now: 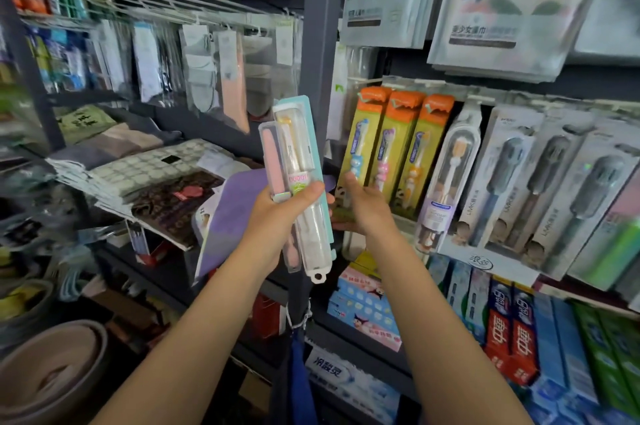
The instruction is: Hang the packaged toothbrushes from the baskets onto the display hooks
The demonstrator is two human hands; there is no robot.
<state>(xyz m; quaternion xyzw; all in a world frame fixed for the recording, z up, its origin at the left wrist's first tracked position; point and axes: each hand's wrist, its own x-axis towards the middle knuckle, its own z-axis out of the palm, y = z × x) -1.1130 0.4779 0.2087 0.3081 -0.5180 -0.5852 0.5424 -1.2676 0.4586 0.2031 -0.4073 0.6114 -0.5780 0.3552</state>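
Packaged toothbrushes [298, 182] are standing roughly upright in the left hand [277, 213], a small bundle with a mint-backed pack behind, a clear yellow-brush case in front and a pink case at its left side. The left fingers and thumb are curling round the lower middle of the bundle, gripping it, while a round hang tab [317, 276] is pointing down below the wrist. The right hand [363, 203] is reaching forward just beside the bundle, its fingers lying against the bottom of the leftmost of three orange-topped children's toothbrush boxes [388, 151] hanging on the display; whether those fingers are pinching the box or only touching it cannot be told. To the right of these boxes a clear pack with an orange-headed brush [450, 175] is hanging, and beyond it grey boxed toothbrushes [540, 182] are filling the row. Toothpaste cartons [512, 331] are standing on the shelf beneath. A grey upright post [320, 26] is rising behind the bundle.
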